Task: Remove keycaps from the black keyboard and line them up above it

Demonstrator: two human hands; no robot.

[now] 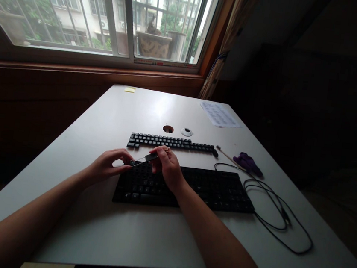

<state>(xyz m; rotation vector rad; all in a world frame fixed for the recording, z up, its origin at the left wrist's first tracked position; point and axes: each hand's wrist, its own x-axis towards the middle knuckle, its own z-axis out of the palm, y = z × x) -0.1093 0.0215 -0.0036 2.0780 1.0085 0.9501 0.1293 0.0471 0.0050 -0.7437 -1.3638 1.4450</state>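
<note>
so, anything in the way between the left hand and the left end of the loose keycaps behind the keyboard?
Nothing visible: only a strip of white tabletop lies between the left hand, at a small dark piece, and that end of the loose keycaps. The right hand, holding the wire-ended tool, is farther right.

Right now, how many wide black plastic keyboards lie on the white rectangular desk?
1: the wide black plastic keyboard, partly under the bare right hand, in front of rows of separate black keycaps, which are not a second keyboard. None seems hidden.
</note>
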